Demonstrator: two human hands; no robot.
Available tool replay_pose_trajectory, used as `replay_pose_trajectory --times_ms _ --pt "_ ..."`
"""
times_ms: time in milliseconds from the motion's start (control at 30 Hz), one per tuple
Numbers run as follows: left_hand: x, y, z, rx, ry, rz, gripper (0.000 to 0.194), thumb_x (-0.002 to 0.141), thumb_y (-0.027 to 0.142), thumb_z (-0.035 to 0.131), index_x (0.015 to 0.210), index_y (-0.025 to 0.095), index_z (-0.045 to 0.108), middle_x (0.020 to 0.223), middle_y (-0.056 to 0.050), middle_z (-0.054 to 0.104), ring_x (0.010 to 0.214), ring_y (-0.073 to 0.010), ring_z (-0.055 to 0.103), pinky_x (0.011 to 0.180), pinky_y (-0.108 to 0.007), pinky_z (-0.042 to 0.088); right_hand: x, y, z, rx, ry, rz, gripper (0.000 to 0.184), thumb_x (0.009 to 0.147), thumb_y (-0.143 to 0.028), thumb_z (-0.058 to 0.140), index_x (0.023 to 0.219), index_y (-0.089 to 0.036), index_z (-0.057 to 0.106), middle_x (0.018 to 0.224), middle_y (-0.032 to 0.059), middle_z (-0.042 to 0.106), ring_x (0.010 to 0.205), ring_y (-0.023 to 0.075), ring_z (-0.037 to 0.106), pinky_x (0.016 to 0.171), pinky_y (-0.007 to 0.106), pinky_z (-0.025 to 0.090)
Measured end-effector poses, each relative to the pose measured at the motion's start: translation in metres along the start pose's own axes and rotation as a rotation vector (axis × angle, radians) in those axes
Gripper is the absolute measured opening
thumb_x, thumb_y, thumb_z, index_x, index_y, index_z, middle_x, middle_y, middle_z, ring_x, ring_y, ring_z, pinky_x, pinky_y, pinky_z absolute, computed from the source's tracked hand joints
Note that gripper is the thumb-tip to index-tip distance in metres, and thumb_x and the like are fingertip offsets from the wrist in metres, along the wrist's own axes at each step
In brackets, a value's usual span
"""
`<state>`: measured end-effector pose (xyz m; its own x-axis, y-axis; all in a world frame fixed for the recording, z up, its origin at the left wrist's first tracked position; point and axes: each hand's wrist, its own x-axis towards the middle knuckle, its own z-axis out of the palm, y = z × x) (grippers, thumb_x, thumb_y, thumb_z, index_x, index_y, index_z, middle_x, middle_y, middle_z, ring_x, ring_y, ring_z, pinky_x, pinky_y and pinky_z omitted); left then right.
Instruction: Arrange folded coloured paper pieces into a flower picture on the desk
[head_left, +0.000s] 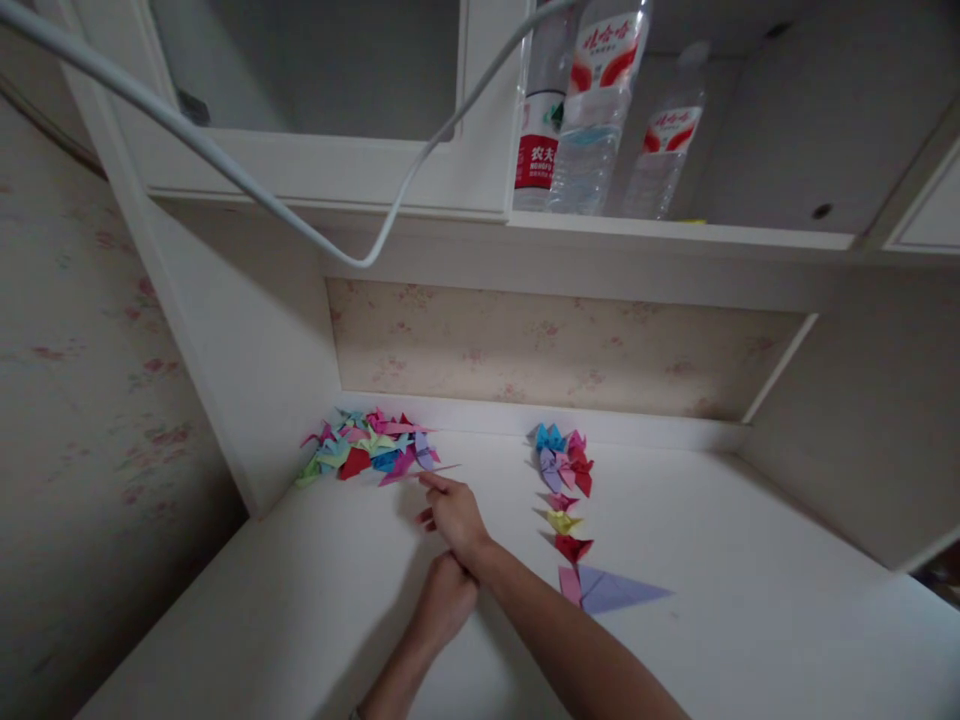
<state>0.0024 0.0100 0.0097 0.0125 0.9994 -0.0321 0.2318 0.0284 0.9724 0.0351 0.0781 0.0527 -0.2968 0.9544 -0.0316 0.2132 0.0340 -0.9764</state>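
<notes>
My right hand [456, 515] reaches left across the white desk, its fingertips at a thin pink origami piece [444, 470] beside a heap of folded paper. It seems pinched there, though the grip is partly hidden. My left hand [444, 600] is curled below my right wrist, crossing it; what it holds, if anything, is hidden. The colourful origami heap [352, 445] lies in the far left corner. To the right, a smaller origami cluster [561, 462] leads down to a yellow piece [562, 522], a red piece [574, 547] and a pointed lilac paper [622, 590].
A white cable [360, 262] hangs across the upper view. Above the desk, a shelf [675, 233] holds plastic bottles [596, 130]. White side panels [247, 340] and a flowered back wall [570, 345] border the desk [750, 620].
</notes>
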Motion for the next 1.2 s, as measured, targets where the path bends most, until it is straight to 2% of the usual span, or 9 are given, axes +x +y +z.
replay_pose_trajectory --times_ms 100,167,300,433,600,733,967,1100,1200 --pt "0.001 -0.003 -0.001 0.026 0.04 0.033 0.025 0.072 0.019 0.049 0.087 0.012 0.067 0.076 -0.007 0.068 0.076 -0.0228 0.061 0.06 -0.027 0.041 -0.02 0.007 -0.022 -0.141 0.024 -0.024 0.039 0.082 -0.019 0.039 0.109 -0.02 0.067 0.099 0.0036 0.071 0.063 0.0132 0.068 0.05 0.02 0.048" --pt "0.001 -0.004 0.0 0.043 0.034 0.055 0.02 0.073 0.023 0.049 0.082 0.014 0.065 0.072 -0.005 0.066 0.071 -0.02 0.059 0.058 -0.025 0.038 -0.025 0.011 -0.034 -0.263 0.047 -0.028 0.034 0.083 -0.019 0.039 0.102 -0.021 0.068 0.09 0.0027 0.072 0.065 0.0138 0.068 0.055 0.021 0.048" --pt "0.0 -0.007 0.006 0.085 0.047 0.058 0.02 0.072 0.031 0.051 0.058 0.018 0.05 0.055 0.003 0.049 0.057 -0.0131 0.045 0.053 -0.023 0.029 -0.02 0.018 -0.048 -0.55 0.167 -0.025 0.031 0.089 -0.026 0.04 0.112 -0.022 0.061 0.108 0.009 0.066 0.094 0.0216 0.064 0.079 0.032 0.046" --pt "0.001 -0.01 0.006 0.088 0.048 0.048 0.023 0.07 0.033 0.052 0.055 0.02 0.04 0.052 0.006 0.039 0.054 -0.0107 0.036 0.051 -0.022 0.024 -0.005 0.025 -0.044 -0.782 0.183 -0.033 0.031 0.086 -0.031 0.05 0.112 -0.017 0.06 0.122 0.0177 0.056 0.118 0.0322 0.047 0.095 0.047 0.035" --pt "0.002 -0.011 0.002 0.066 -0.005 0.035 0.026 0.071 0.035 0.053 0.057 0.021 0.036 0.053 0.007 0.034 0.054 -0.0104 0.033 0.052 -0.023 0.023 0.012 0.029 -0.037 -0.889 0.112 -0.014 0.025 0.084 -0.028 0.053 0.102 -0.014 0.063 0.114 0.0186 0.061 0.113 0.0342 0.049 0.091 0.051 0.035" --pt "-0.001 -0.007 0.0 0.07 -0.041 0.046 0.028 0.072 0.036 0.054 0.056 0.021 0.035 0.054 0.007 0.034 0.054 -0.0103 0.033 0.052 -0.024 0.023 0.008 0.027 -0.042 -0.829 0.043 -0.037 0.02 0.08 -0.024 0.057 0.096 -0.014 0.063 0.102 0.0161 0.066 0.099 0.0307 0.058 0.084 0.044 0.041" --pt "-0.005 0.001 -0.004 0.067 -0.076 0.051 0.029 0.072 0.037 0.055 0.057 0.022 0.034 0.055 0.008 0.031 0.055 -0.0105 0.032 0.053 -0.024 0.023 -0.061 0.027 -0.079 -0.537 0.077 -0.171 0.03 0.089 -0.018 0.038 0.111 -0.02 0.058 0.098 0.0051 0.066 0.075 0.0151 0.063 0.067 0.026 0.045" --pt "-0.006 0.008 -0.004 0.05 -0.091 0.079 0.031 0.074 0.044 0.054 0.06 0.02 0.042 0.057 0.007 0.037 0.057 -0.0119 0.037 0.055 -0.025 0.027 -0.121 0.034 -0.121 -0.306 0.124 -0.108 0.023 0.086 -0.025 0.043 0.093 -0.02 0.065 0.072 0.0004 0.062 0.061 0.0148 0.056 0.056 0.024 0.04" --pt "-0.01 0.012 -0.003 0.038 -0.095 0.077 0.031 0.074 0.047 0.054 0.063 0.019 0.048 0.059 0.006 0.041 0.059 -0.0126 0.039 0.057 -0.024 0.029 -0.16 0.042 -0.157 -0.203 0.166 -0.083 0.02 0.083 -0.031 0.051 0.077 -0.02 0.066 0.075 0.0011 0.062 0.071 0.0169 0.056 0.062 0.025 0.04"
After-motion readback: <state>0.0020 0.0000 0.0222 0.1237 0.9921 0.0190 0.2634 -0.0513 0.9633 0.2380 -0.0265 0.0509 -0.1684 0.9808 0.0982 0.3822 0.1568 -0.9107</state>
